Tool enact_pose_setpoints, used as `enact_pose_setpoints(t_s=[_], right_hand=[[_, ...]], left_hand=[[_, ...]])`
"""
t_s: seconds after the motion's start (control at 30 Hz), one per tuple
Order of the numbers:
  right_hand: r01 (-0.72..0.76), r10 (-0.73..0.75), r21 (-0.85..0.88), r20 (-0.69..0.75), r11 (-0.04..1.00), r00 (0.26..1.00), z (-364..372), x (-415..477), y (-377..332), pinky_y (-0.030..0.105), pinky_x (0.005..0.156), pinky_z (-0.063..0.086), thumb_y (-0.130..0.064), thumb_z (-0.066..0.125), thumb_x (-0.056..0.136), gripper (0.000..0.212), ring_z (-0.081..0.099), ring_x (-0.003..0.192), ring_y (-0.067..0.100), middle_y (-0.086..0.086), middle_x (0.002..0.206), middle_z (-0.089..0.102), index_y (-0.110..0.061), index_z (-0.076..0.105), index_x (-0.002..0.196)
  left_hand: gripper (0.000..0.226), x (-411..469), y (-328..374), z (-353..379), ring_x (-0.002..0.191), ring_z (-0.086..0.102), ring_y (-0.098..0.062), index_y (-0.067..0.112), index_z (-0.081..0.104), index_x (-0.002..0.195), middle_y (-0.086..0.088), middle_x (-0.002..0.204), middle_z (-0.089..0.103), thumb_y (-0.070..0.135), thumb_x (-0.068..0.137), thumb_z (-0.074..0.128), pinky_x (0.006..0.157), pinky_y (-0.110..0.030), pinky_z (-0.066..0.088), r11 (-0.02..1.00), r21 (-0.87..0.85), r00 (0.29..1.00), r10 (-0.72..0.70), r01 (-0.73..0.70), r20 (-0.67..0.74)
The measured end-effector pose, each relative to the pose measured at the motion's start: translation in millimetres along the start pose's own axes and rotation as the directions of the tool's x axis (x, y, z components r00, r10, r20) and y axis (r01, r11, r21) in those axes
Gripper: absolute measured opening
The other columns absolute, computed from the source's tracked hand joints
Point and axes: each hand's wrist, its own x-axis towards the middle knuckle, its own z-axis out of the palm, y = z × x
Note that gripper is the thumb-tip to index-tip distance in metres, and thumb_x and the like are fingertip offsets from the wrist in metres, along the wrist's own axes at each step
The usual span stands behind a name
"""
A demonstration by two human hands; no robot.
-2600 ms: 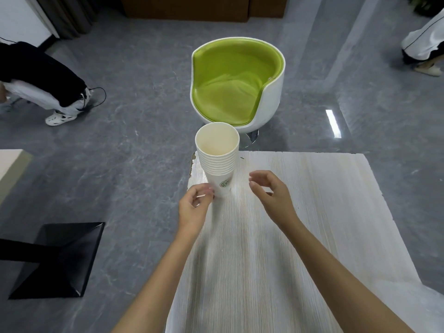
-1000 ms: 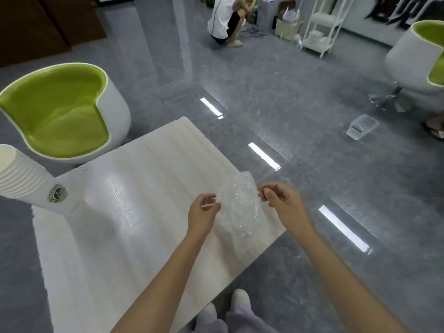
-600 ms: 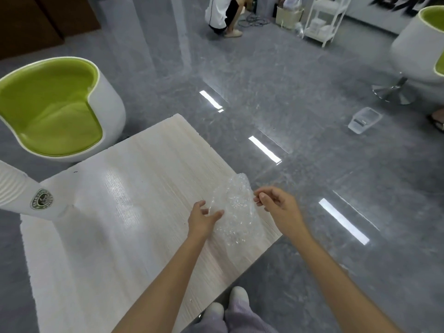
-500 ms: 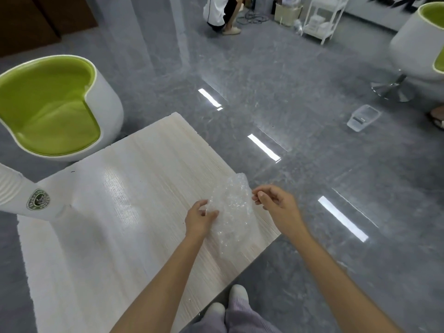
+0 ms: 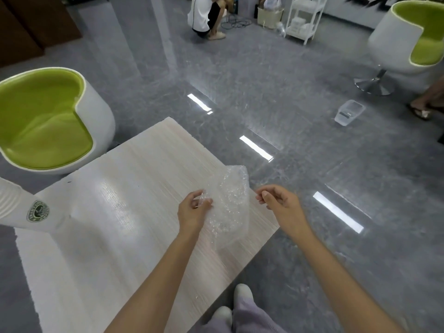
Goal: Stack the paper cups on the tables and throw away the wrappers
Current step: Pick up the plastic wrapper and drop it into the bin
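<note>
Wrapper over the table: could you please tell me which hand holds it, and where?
The left hand pinches the wrapper by its left edge; the right hand, fingers curled, is just clear of it.

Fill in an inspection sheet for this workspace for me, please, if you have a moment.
Surface: light wooden table, glossy.
Job's things: stack of paper cups at the table's left edge; clear wrapper at its right corner.
Clutter: nothing seen.
Grips: left hand pinches the wrapper; right hand curled beside it, contact unclear.
Cables: cable tangle on the far floor.
Surroundings: green chair beside the table, clear tub on the floor, crouching person, white rack.
</note>
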Motion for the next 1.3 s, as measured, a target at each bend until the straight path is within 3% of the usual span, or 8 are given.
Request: enact_pose_setpoints(t_s=[0.1,0.3,0.43,0.63,0.8,0.97,1.3], right_hand=[[0.008,-0.007,0.014,-0.035,1.0,0.999,1.8,-12.3,-1.4,0.016,0.073,0.048,-0.007,0.052,0.094,0.021,0.062,0.077,0.002,-0.004,0.085,0.069,-0.022,0.067,0.09],[0.026,-0.02,0.041,-0.149,0.999,0.989,2.7,-45.1,-2.0,0.013,0.071,0.048,-0.007,0.052,0.094,0.025,0.062,0.076,0.002,-0.007,0.083,0.068,-0.026,0.066,0.088],[0.038,-0.02,0.066,-0.255,0.997,0.967,-4.5,-76.2,2.2,0.011,0.072,0.047,-0.007,0.05,0.095,0.02,0.061,0.076,-0.001,-0.005,0.084,0.067,-0.018,0.067,0.092],[0.051,-0.014,0.07,-0.453,0.996,0.892,-39.7,-134.6,9.9,0.011,0.07,0.045,-0.003,0.049,0.094,0.026,0.058,0.073,0.001,-0.008,0.079,0.064,-0.021,0.065,0.085],[0.018,0.036,0.083,-0.606,0.996,0.795,-79.3,-197.3,28.6,0.01,0.069,0.043,-0.002,0.049,0.094,0.023,0.059,0.072,0.001,-0.006,0.08,0.065,-0.017,0.065,0.087],[0.013,0.068,0.103,-0.734,0.995,0.675,-122.1,-271.7,50.6,0.01,0.068,0.044,0.0,0.05,0.093,0.021,0.058,0.071,0.0,-0.005,0.079,0.065,-0.013,0.065,0.088],[-0.079,0.118,0.094,-0.906,0.992,0.407,-213.9,-471.2,86.8,0.007,0.065,0.041,0.004,0.048,0.093,0.016,0.056,0.066,-0.005,0.002,0.079,0.064,0.004,0.064,0.094]], left_hand=[[0.035,-7.2,3.7,-2.8,0.088,0.071,-0.026,0.015,0.066,0.119,-0.013,0.094,0.072,0.01,0.085,0.073,0.085,-0.037,0.058,1.0,-0.016,0.999,0.024,-0.024,0.04],[0.032,-26.0,7.6,-5.7,0.092,0.071,-0.026,0.016,0.066,0.117,-0.013,0.102,0.072,0.009,0.087,0.071,0.081,-0.031,0.058,0.995,0.003,0.981,0.1,-0.102,0.168],[0.028,-40.3,10.0,2.8,0.091,0.07,-0.023,0.018,0.066,0.113,-0.011,0.102,0.071,0.008,0.087,0.071,0.074,-0.024,0.055,0.987,0.02,0.949,0.15,-0.162,0.277],[0.031,-76.0,3.8,42.1,0.084,0.07,-0.023,0.011,0.066,0.116,-0.013,0.095,0.071,0.006,0.086,0.071,0.08,-0.031,0.057,0.979,0.056,0.876,0.147,-0.194,0.458],[0.03,-127.2,-7.7,91.7,0.083,0.07,-0.022,0.007,0.066,0.116,-0.013,0.093,0.073,0.004,0.086,0.071,0.072,-0.028,0.058,0.965,0.078,0.773,0.15,-0.249,0.617],[0.034,-194.2,-26.8,142.7,0.092,0.072,-0.022,0.009,0.065,0.12,-0.005,0.1,0.074,0.01,0.087,0.072,0.081,-0.038,0.06,0.942,0.113,0.639,0.124,-0.317,0.76],[0.024,-381.3,-95.5,244.5,0.079,0.07,-0.013,0.015,0.065,0.111,0.001,0.089,0.073,0.006,0.089,0.068,0.074,-0.029,0.057,0.917,0.134,0.382,0.021,-0.376,0.924]])
